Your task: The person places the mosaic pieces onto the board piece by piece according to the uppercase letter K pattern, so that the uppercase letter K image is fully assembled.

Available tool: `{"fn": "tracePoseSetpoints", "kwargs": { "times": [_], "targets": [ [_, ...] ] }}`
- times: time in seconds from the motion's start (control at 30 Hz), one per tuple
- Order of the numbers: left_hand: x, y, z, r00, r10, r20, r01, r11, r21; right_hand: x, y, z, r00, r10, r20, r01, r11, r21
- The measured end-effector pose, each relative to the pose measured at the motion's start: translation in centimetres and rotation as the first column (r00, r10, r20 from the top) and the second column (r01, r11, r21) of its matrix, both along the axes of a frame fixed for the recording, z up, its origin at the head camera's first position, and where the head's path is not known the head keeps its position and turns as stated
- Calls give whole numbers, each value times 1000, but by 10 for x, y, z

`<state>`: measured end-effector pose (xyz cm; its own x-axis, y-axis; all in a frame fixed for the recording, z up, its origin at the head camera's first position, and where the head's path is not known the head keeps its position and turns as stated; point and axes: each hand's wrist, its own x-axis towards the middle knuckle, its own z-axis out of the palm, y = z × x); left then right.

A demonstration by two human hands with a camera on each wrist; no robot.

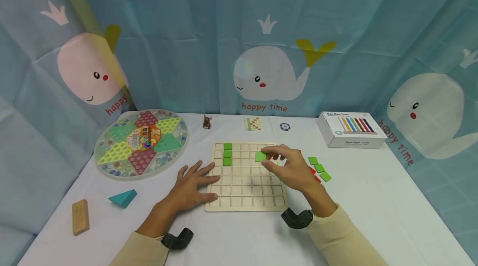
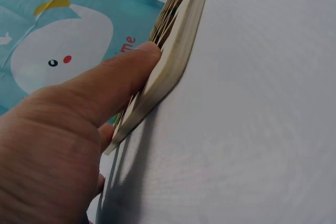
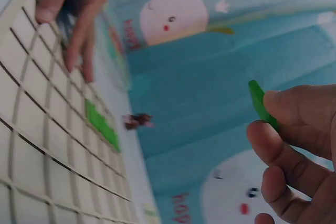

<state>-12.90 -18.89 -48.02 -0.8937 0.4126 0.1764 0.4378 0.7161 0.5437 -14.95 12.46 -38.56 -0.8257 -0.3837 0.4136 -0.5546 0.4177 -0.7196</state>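
Observation:
A wooden grid board [image 1: 246,181] lies flat on the white table. Three green square tiles [image 1: 227,154] fill a short column of cells near its upper left. My right hand [image 1: 289,164] pinches another green tile [image 1: 260,156] between thumb and forefinger; the right wrist view shows this tile [image 3: 257,100] edge-on, held above the board. My left hand [image 1: 192,187] rests with spread fingers on the board's left edge, its thumb [image 2: 134,61] lying on the frame in the left wrist view. Loose green tiles [image 1: 319,168] and red tiles [image 1: 317,178] lie right of the board.
A Chinese checkers board [image 1: 173,160] lies at the left, near a teal wedge [image 1: 123,198] and a wooden block [image 1: 80,217]. Along the back are a small brown figurine [image 1: 207,122], a pattern card [image 1: 254,124], a round chip [image 1: 285,127] and a white box [image 1: 351,130].

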Motion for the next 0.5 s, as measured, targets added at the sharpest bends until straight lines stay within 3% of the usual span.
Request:
{"fn": "tracePoseSetpoints", "kwargs": {
  "times": [0.5],
  "targets": [
    [0, 0, 2, 1000, 1, 16, 0, 1000, -26, -25, -63, -52, 984, 2, 179, -18, 996, 85]
  ]
}}
